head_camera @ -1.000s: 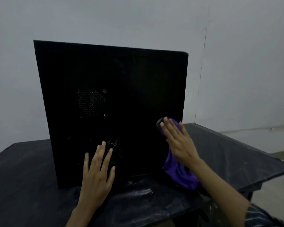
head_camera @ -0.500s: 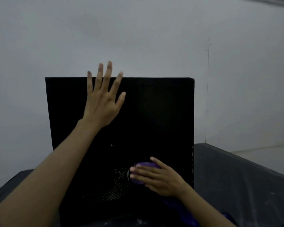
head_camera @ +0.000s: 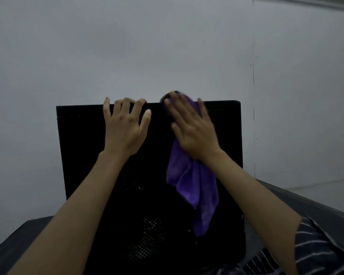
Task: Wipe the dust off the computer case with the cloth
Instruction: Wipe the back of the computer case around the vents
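Observation:
A black computer case (head_camera: 83, 151) stands upright on a dark table, its side panel with perforated vents facing me. My left hand (head_camera: 125, 128) grips the case's top edge, fingers curled over it. My right hand (head_camera: 193, 132) lies flat with straight fingers near the top edge, pressing a purple cloth (head_camera: 195, 187) against the panel. Most of the cloth hangs loose below my palm, and a bit shows above my fingertips at the top edge.
The dark table (head_camera: 306, 203) runs out to the right and left of the case. A plain white wall (head_camera: 167, 46) stands close behind, with a corner seam on the right. My striped sleeve (head_camera: 318, 245) shows at the lower right.
My right hand has slid the cloth from the lower part of the panel up to the top edge. My left hand went from flat against the upper panel to curled over the top edge.

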